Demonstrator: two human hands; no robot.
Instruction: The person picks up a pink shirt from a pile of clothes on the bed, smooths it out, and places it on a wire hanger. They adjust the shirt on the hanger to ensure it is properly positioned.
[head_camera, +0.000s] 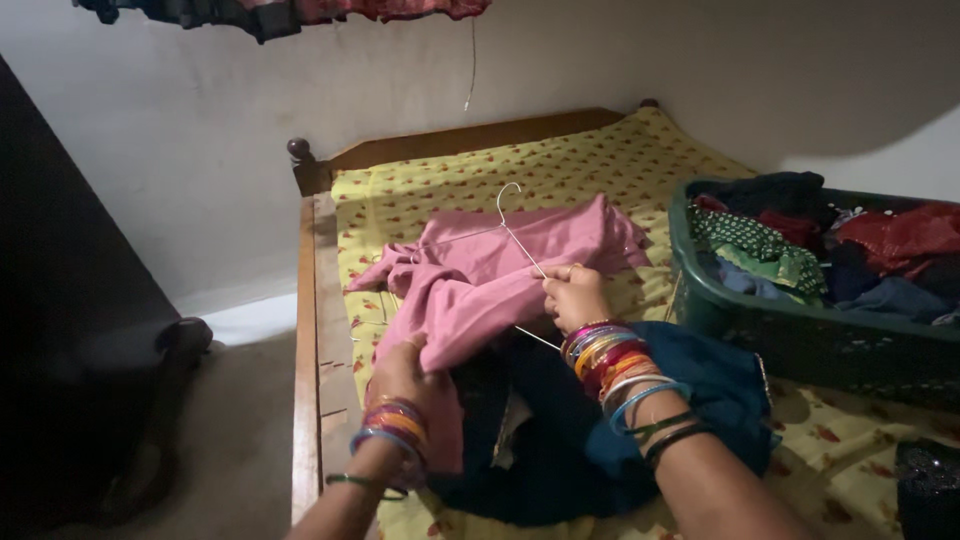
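Nearest the camera, a dark blue garment (640, 420) lies heaped on the bed, partly under both forearms, which carry stacks of coloured bangles (610, 355). At the lower right corner a dark object (928, 490) is cut off by the frame edge and too dim to identify. The yellow patterned bedsheet (600, 160) covers the bed, with the wooden bed frame (305, 330) running along its left side and across the head. To the right stands a green laundry basket (800, 335) piled with mixed clothes (reds, blues and a green print), its far side running out of view. Beyond the bed is a pale wall, with more fabric (280, 12) hanging at the top edge, mostly cropped.

The pink garment (480, 280) lies across the middle of the sheet with a thin wire hanger (515, 235) on it, the hook pointing up. The left hand (405, 370) is closed on the garment's near edge. The right hand (575, 295) pinches the hanger wire where it meets the cloth, fingers curled tight.
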